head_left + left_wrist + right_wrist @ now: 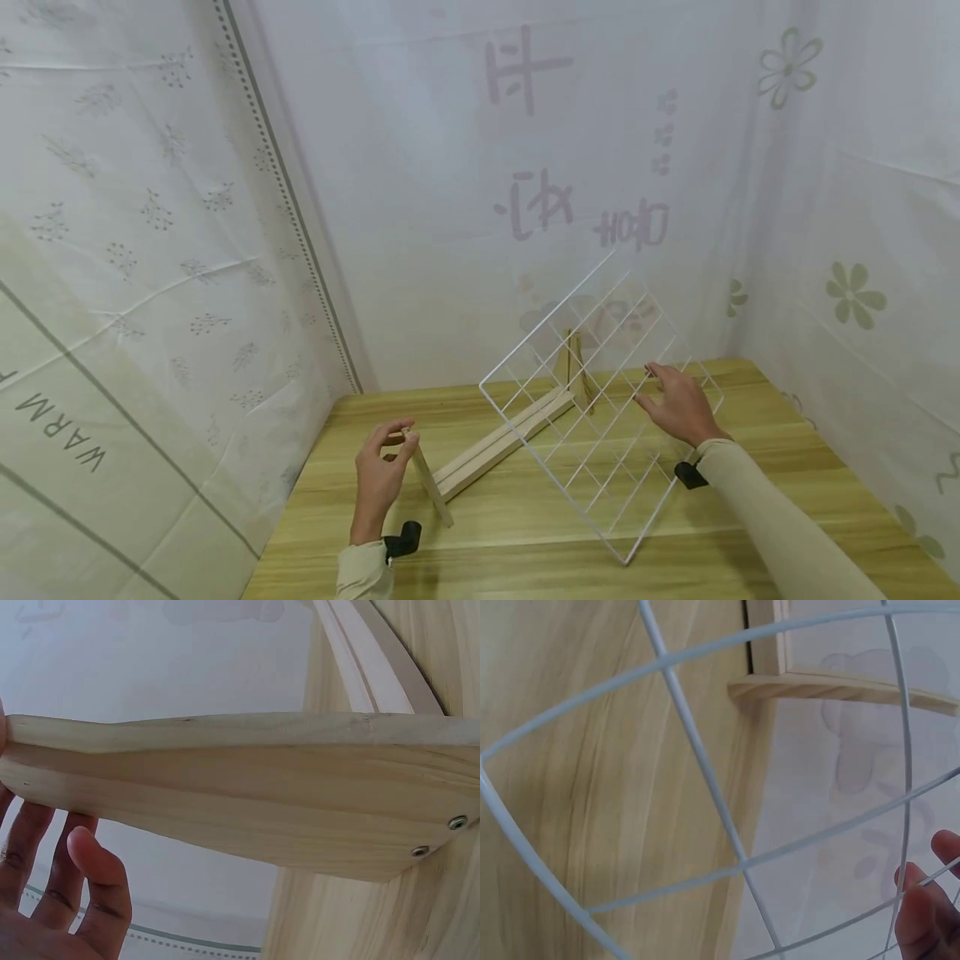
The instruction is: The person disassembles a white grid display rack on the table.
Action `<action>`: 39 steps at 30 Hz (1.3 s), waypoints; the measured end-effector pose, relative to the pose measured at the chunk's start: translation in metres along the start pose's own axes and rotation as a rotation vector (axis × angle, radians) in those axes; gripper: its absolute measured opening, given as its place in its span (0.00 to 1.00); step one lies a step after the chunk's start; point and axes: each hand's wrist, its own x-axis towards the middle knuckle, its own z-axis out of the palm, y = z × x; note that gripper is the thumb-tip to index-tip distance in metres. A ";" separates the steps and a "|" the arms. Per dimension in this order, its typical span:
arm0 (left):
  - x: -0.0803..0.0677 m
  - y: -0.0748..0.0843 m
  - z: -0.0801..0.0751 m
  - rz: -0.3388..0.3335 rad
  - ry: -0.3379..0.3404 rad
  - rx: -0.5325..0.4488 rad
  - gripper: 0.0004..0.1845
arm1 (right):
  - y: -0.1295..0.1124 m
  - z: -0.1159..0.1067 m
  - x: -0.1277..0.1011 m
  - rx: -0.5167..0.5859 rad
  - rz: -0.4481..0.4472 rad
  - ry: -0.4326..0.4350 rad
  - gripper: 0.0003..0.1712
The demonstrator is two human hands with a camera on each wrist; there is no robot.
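My left hand (378, 475) holds the upper tip of an upright wooden end panel (431, 483) of a wooden stand. Two metal screw heads (457, 823) show near the panel's lower end in the left wrist view. A pair of pale wooden rails (506, 446) joins it to the far end panel (573, 367). With thumb and fingertips, my right hand (678, 406) pinches a wire of a white wire grid panel (626, 561). The grid is tilted cornerwise, overlapping the stand's far end in the head view. Fingertips (919, 915) meet the wire at lower right in the right wrist view.
The stand is on a wood-grain table (525, 567). White printed curtains (420, 208) hang behind the table and along both sides. A black wrist strap mount (402, 540) sits on the left wrist, another black mount (690, 475) on the right.
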 end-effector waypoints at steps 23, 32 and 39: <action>-0.026 0.014 -0.006 -0.026 -0.042 -0.090 0.11 | 0.018 -0.004 -0.012 -0.163 -0.109 -0.232 0.32; -0.038 0.017 0.001 0.000 -0.017 -0.101 0.11 | 0.022 0.003 -0.012 -0.204 -0.171 -0.317 0.32; -0.045 0.022 0.006 0.016 -0.034 -0.104 0.11 | 0.026 0.009 -0.013 -0.257 -0.226 -0.373 0.32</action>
